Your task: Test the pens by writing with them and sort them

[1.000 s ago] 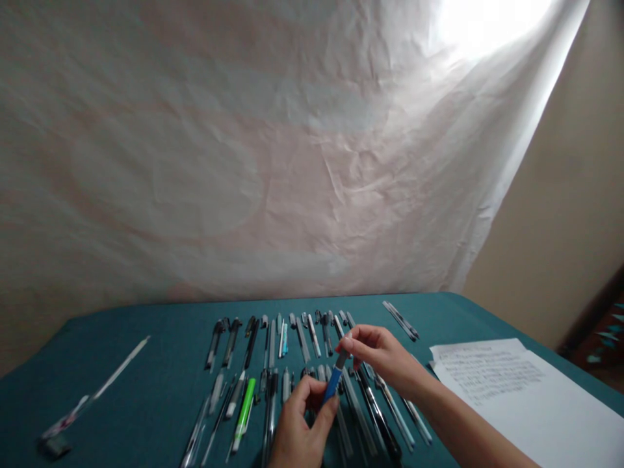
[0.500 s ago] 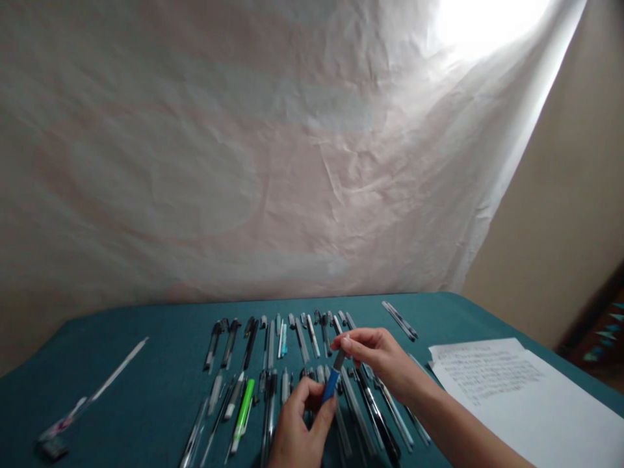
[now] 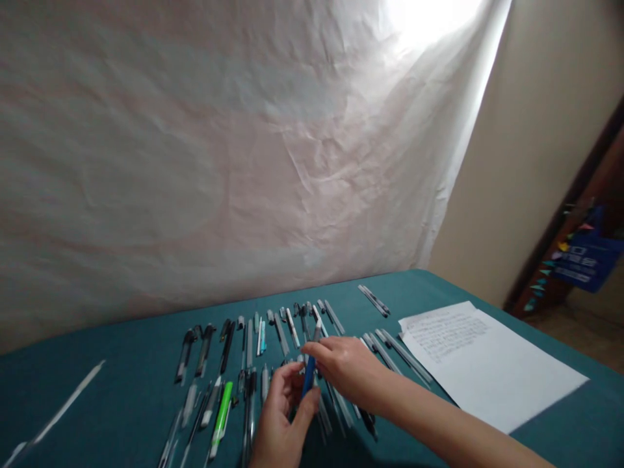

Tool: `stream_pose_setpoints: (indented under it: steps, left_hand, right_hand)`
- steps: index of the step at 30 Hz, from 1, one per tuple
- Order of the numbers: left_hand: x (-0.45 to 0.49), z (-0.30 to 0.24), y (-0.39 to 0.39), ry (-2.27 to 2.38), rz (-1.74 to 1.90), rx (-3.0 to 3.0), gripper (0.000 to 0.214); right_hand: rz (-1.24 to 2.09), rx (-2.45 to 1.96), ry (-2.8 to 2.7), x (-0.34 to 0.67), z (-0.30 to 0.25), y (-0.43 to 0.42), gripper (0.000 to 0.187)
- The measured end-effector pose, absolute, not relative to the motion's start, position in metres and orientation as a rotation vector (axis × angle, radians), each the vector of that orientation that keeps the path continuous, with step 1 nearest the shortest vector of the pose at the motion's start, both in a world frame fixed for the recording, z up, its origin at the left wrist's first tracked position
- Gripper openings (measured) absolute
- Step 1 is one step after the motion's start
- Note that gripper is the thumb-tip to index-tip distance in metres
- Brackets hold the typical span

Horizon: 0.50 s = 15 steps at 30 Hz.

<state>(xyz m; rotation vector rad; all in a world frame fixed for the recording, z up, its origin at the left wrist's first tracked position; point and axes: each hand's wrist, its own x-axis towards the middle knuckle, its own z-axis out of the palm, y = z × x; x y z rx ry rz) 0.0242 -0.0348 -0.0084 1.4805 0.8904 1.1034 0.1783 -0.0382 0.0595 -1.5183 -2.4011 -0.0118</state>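
A blue pen point(image 3: 309, 375) with a grey upper part and a pale tip is held upright and slightly tilted over the rows of pens. Around its lower part, the thumb and fingers of my left hand point(image 3: 285, 413) are closed. My right hand point(image 3: 344, 364) reaches in from the right, its fingers closed on the pen higher up, just below the grey part. Beneath and beside both hands lie several black, clear and white pens point(image 3: 249, 406). A bright green pen point(image 3: 221, 419) rests left of my left hand.
A second row of pens point(image 3: 227, 344) lies farther back on the dark green tablecloth point(image 3: 112, 409). Two pens point(image 3: 374, 301) lie apart at the back right. Handwritten paper sheets point(image 3: 507, 377) are on the right. At far left is a long, thin pale item point(image 3: 68, 406). A sheet point(image 3: 195, 162) hangs behind.
My right hand has moved down from the pen's grey top end to its blue body, leaving the pale tip showing. The view has turned to the right.
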Motion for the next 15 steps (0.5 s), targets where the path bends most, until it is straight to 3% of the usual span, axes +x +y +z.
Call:
stream_pose_setpoints:
  steps: [7,15]
  left_hand:
    - [0.019,0.006,-0.049,0.419,0.908,2.037,0.04]
    - [0.022,0.001,-0.048,0.353,0.925,2.237,0.026]
  right_hand:
    - [0.019,-1.585,-2.404,0.2,0.055,-0.044,0.034]
    - [-0.043,-1.499,-2.439,0.199,0.049,-0.058,0.032]
